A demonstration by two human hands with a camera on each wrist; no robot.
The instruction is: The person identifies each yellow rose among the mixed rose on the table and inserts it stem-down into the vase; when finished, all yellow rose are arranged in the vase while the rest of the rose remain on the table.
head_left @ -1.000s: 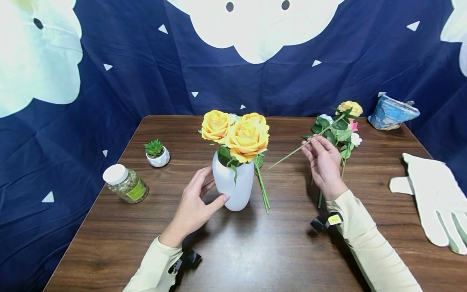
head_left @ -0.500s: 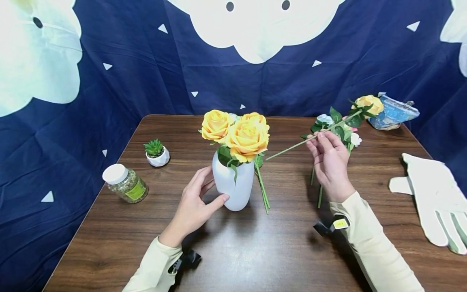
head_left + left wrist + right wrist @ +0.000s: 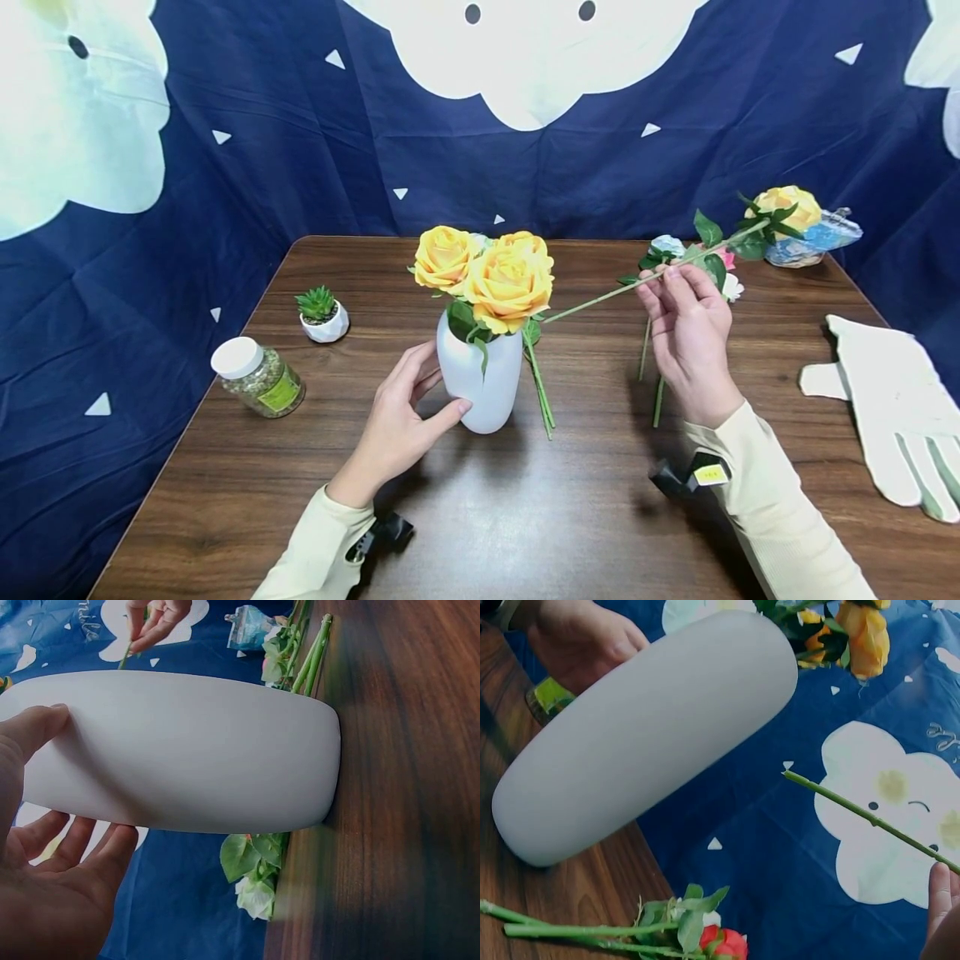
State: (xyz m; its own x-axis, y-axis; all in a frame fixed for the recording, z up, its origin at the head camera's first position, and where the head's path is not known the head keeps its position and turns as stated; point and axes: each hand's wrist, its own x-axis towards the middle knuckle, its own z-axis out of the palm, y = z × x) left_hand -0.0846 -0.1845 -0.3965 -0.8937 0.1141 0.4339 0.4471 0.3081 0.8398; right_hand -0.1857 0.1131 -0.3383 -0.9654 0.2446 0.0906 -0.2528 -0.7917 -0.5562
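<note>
Right hand [image 3: 688, 333] is pinching a yellow rose [image 3: 783, 207] by its stem, held up off the tabletop [image 3: 525, 517] with the bloom out past the grip and the cut end aimed at the white vase [image 3: 480, 379]. Left hand [image 3: 401, 417] wraps loosely round the vase's side, thumb against it, steadying it. Looks like the carry-over step of adding another flower. Next I'd say the stem needs tipping upright and threading down beside the two roses [image 3: 487, 271] already in there.

Left hand [image 3: 401, 417] rests low near the middle, fingers curved, thumb out; right hand [image 3: 690, 333] is raised farther right, fingertips pinched.
</note>
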